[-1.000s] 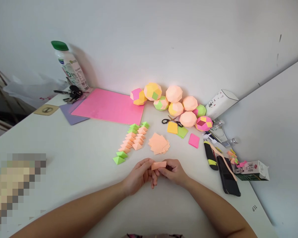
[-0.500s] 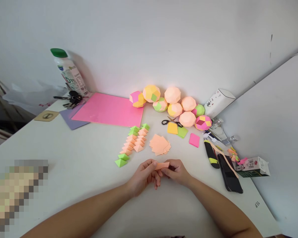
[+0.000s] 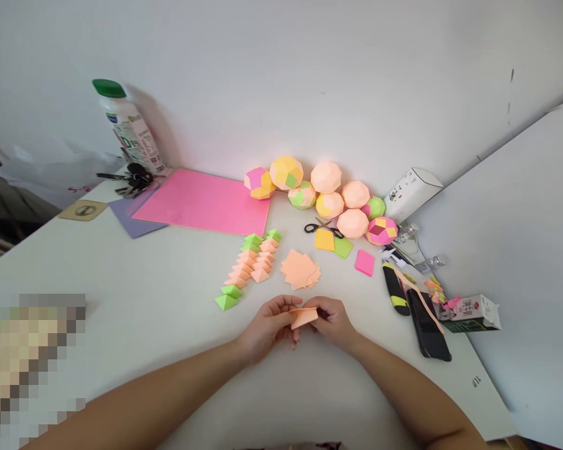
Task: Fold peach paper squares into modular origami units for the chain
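Note:
My left hand (image 3: 267, 327) and my right hand (image 3: 332, 321) meet over the white table (image 3: 136, 294), both pinching a small folded peach paper (image 3: 304, 317) between their fingertips. Just beyond the hands lies a loose stack of peach paper squares (image 3: 300, 270). To its left run two rows of folded peach and green paper units (image 3: 249, 265). Several folded paper balls (image 3: 328, 194) in peach, yellow, pink and green sit against the wall.
A pink sheet (image 3: 201, 201) over a purple one lies at the back left, by keys (image 3: 131, 177) and a green-capped bottle (image 3: 126, 128). Scissors (image 3: 319, 229), small coloured squares (image 3: 365, 262), a highlighter (image 3: 395, 289), a black phone (image 3: 428, 324) and a small carton (image 3: 469, 312) crowd the right edge.
The peach paper has gone from a flat strip held level to a piece tilted and partly opened between my fingers. My hands stay in the same spot.

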Available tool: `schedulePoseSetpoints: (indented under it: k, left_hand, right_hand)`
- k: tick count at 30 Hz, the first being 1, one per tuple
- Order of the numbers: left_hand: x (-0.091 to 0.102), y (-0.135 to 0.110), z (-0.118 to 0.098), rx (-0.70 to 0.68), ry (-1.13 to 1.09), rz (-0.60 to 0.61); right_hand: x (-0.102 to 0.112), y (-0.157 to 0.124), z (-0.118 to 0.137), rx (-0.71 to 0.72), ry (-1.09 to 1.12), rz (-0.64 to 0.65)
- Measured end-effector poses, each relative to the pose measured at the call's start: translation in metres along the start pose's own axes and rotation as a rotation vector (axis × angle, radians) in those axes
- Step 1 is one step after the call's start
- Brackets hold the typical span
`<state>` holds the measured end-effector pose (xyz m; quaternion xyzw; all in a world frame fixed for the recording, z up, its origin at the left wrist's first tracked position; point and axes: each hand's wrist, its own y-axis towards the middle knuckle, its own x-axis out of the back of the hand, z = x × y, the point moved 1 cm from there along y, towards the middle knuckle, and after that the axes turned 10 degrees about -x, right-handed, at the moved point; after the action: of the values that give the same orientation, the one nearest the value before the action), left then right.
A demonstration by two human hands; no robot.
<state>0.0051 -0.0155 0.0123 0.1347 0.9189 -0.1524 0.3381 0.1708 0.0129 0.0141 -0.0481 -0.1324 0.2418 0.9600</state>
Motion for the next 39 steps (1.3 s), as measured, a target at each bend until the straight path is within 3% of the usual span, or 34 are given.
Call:
schedulePoseSetpoints:
  k: [5,9,12,15,20,27,33,39]
  left_hand:
    - [-0.002,0.004,-0.004,0.01,0.137,-0.026]
    - [0.0,0.008,-0.013,-0.075,0.326,-0.099]
    - [0.001,0.009,-0.014,-0.074,0.345,-0.097]
    - [0.001,0.008,-0.013,-0.077,0.349,-0.08]
    - [0.001,0.007,-0.011,-0.055,0.385,-0.049]
    - [0.0,0.005,-0.015,-0.01,0.474,0.014]
    - [-0.002,0.002,-0.014,-0.032,0.505,0.112]
    - [0.0,0.002,-0.009,-0.017,0.56,0.059]
  right_hand:
    - [-0.003,-0.001,-0.008,0.106,-0.019,-0.064]
    - [-0.004,-0.002,-0.012,0.29,-0.099,-0.117]
    - [-0.002,-0.002,-0.011,0.454,-0.238,-0.133]
    - [0.0,0.001,-0.009,0.503,-0.279,-0.103]
    - [0.002,0.002,-0.004,0.483,-0.215,-0.123]
    - [0.005,0.002,0.002,0.253,-0.148,-0.098]
    - [0.007,0.002,-0.002,0.137,-0.061,-0.121]
    - [0.005,0.0,0.001,0.062,-0.031,-0.137]
